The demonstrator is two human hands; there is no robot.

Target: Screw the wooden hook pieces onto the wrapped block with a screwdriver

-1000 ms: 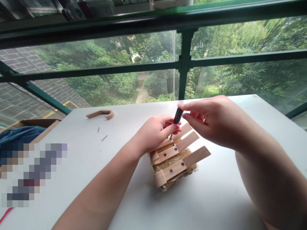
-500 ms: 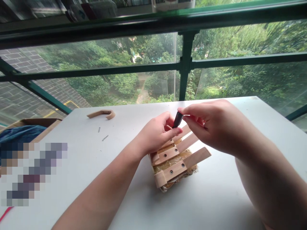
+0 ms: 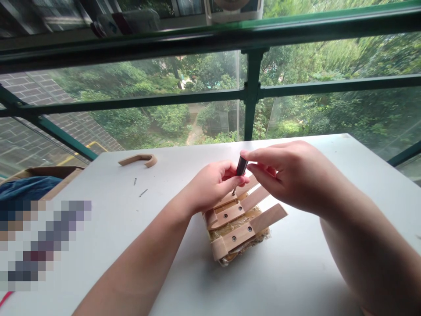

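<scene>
My right hand (image 3: 286, 169) pinches the top of a black-handled screwdriver (image 3: 242, 165) between thumb and fingers. Around the lower part of its handle, the fingers of my left hand (image 3: 215, 182) are closed. The screwdriver stands tilted, its tip at a screw (image 3: 233, 193) in the far wooden strip. Three pale wooden strips show, the nearest strip (image 3: 237, 235) and the middle strip (image 3: 232, 212) each with two dark screws. They lie across a block wrapped in brownish tape (image 3: 226, 224). My left hand hides part of the far strip.
A curved wooden hook piece (image 3: 138, 160) lies at the back left of the white table (image 3: 177, 281). Two loose screws (image 3: 143, 192) rest nearer. Left of the table, a cardboard box (image 3: 66, 177) holds blue cloth. A green-framed window (image 3: 251, 94) stands behind.
Both hands and the screwdriver have shifted slightly left and down in view. The screwdriver now stands more upright, and its tip at the far strip's screw has come into sight.
</scene>
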